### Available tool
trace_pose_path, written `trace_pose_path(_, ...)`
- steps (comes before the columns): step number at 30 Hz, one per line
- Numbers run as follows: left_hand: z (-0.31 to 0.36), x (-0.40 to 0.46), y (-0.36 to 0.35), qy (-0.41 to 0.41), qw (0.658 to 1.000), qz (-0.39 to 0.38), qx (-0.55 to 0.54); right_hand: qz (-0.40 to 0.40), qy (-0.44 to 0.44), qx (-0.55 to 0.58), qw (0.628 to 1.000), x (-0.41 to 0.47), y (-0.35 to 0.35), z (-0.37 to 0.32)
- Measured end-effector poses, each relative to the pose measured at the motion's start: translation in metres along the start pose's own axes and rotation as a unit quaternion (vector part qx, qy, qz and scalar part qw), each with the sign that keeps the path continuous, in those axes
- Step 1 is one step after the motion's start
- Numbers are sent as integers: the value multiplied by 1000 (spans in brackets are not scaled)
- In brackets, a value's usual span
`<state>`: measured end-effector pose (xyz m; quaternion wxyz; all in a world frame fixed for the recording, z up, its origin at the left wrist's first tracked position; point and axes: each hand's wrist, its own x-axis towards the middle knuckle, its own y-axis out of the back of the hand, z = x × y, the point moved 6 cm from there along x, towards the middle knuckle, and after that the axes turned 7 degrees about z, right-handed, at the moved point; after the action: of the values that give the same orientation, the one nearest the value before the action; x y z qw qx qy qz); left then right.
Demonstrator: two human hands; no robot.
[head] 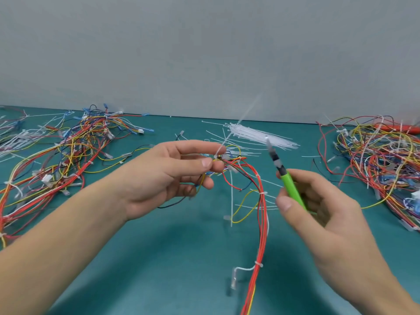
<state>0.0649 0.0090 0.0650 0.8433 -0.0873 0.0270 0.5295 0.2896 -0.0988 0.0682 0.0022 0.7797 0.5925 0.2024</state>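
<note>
- Wire harness (261, 212), mostly red and orange strands bound by small white ties, runs from frame centre down to the bottom edge above the teal table (159, 258).
- Right hand (318, 201), right of centre, has its fingers curled round a green-handled tool (293, 189); the tool's blurred tip points up and left.
- Left hand (172, 173), left of centre, pinches the harness's upper end between thumb and forefinger, where a white cable tie (227, 138) sticks up toward the upper right.
- Bundle of spare ties (261, 135) lies beyond the hands.
- Left wire pile (68, 151) and right wire pile (375, 155) lie at the frame's sides.
</note>
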Motion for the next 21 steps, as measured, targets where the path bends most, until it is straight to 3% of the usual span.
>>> trace_pose_path(2,-1,-1,-2,-1,1000,-8,14,-62,-64,146,985,-2,-8,0)
trace_pose_path(4,-3,-2,-5,1,1000,-25,17,-124,-114,197,966,-7,-21,-1)
trace_pose_path(9,-7,-2,-11,19,999,-32,-9,-92,-33,-75,992,-12,-20,8)
trace_pose_path(16,-23,-4,-22,47,998,16,-48,-63,47,-197,977,-13,-19,-2)
trace_pose_path(21,-21,-5,-21,13,997,70,-13,-64,60,-243,966,-14,-16,-5)
